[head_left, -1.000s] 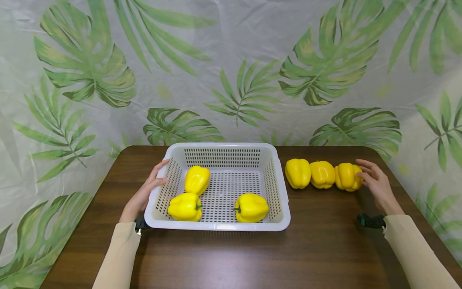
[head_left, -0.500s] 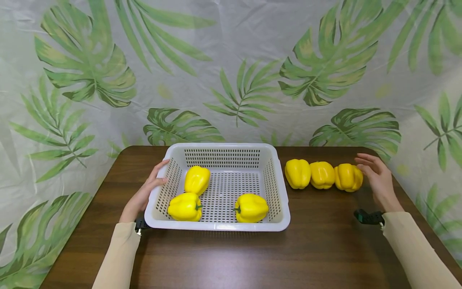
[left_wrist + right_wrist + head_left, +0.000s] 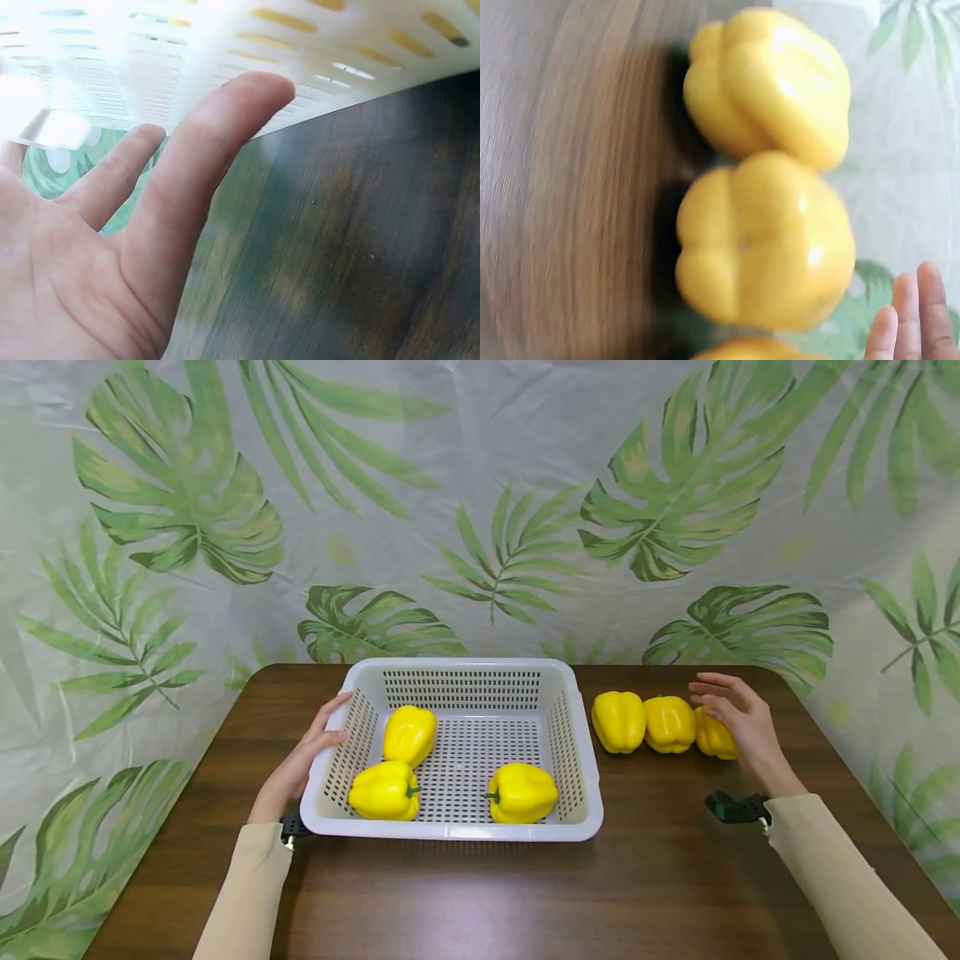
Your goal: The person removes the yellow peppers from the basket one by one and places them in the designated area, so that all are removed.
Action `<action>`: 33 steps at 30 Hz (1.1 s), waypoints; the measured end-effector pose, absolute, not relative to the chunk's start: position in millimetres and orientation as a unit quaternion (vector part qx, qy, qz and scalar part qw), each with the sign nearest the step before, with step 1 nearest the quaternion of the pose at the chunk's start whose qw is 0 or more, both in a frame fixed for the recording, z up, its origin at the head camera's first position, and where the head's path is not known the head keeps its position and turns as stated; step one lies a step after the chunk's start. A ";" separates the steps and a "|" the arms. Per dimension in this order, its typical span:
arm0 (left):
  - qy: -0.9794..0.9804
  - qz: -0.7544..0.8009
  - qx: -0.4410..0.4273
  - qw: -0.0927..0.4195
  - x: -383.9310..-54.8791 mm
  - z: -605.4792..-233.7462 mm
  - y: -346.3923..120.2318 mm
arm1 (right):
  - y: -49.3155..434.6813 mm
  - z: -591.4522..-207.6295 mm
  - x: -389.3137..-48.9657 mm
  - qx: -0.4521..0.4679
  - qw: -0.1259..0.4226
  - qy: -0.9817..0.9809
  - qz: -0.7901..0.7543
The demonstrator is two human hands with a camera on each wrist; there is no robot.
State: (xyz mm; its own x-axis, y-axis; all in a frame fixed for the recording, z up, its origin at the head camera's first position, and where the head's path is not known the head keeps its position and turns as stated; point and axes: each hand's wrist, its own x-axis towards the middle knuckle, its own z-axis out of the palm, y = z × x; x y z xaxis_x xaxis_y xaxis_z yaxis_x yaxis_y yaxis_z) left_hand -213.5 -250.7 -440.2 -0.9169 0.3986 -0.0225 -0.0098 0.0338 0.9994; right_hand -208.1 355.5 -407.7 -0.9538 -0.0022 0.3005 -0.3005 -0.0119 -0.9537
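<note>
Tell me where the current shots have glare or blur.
Head view: mostly sharp, with pale glare on the table toward the bottom; left wrist view: the basket washes out white at upper left; right wrist view: the yellow peppers look blurred, with bright highlights.

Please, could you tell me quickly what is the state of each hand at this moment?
Left hand: open, touching the left side of the basket.
Right hand: open, holding nothing, near the rightmost pepper.

The bare right hand point(image 3: 742, 727) is partly hiding the rightmost glossy yellow bell pepper point(image 3: 711, 739), while the left wrist view's edges are cropping the pale slotted plastic basket point(image 3: 217, 45).
</note>
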 end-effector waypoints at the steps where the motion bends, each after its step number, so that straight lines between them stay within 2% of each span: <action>1: 0.702 0.682 0.138 0.151 -213.4 -440.1 -250.5 | 351.8 -406.4 -208.6 0.114 0.103 -0.695 0.703; 33: 0.702 0.682 0.136 0.151 -212.8 -440.3 -250.9 | 266.2 -365.4 -212.0 0.173 -0.058 -0.747 0.640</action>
State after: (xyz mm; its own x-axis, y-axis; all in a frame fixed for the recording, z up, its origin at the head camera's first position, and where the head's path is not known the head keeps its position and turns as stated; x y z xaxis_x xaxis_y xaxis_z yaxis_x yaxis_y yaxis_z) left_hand -212.8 -250.9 -440.3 -0.9171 0.3978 -0.0260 -0.0146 0.0315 0.9994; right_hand -212.0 266.2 -365.4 -0.9338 -0.3317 0.1343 -0.1835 0.1217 -0.9755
